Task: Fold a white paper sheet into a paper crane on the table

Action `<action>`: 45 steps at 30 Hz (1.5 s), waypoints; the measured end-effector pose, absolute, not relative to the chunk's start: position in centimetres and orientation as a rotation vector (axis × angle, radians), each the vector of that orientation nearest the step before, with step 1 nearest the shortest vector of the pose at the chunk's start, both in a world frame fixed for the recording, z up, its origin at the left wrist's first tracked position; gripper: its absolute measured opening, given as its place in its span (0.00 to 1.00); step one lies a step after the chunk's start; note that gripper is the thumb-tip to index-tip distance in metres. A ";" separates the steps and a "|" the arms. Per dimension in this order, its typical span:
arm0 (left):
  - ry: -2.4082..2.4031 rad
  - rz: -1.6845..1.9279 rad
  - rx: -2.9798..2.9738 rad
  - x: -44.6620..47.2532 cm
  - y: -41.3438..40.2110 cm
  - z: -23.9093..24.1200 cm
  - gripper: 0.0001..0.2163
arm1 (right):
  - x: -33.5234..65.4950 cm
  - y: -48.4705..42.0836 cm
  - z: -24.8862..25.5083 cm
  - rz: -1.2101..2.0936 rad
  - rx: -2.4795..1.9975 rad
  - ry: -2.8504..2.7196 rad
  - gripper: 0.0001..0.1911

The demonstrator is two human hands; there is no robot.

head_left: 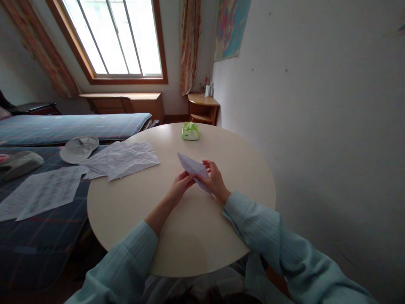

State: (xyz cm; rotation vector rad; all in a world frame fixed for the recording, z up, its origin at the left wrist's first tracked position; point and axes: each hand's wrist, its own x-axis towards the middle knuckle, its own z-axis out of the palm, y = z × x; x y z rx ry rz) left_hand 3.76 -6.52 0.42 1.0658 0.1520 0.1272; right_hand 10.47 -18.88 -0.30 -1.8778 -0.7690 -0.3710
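Observation:
A folded white paper [191, 166], long and pointed, lies over the middle of the round beige table [177, 236]. My left hand [181, 183] pinches its near edge with the fingers closed. My right hand [214, 179] grips the paper from the right, with fingers curled over its edge. Both arms wear pale blue sleeves.
Creased white sheets [126, 159] lie at the table's left edge. A green tissue pack [190, 131] sits at the far side. A bed [41, 185] to the left carries printed papers [41, 192] and a white cap [78, 148]. A white wall stands close on the right.

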 end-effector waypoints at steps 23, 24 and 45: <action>0.191 0.241 1.161 4.1 -6.3 -0.5 0.19 | 10.6 -19.1 0.2 -0.163 -1.813 -0.610 0.11; 0.192 0.242 1.162 4.1 -6.3 -0.6 0.19 | 10.6 -19.1 0.2 -0.167 -1.815 -0.623 0.11; 0.181 0.223 1.170 4.2 -6.3 -0.7 0.18 | 10.5 -19.0 0.1 -0.015 -1.679 -0.768 0.09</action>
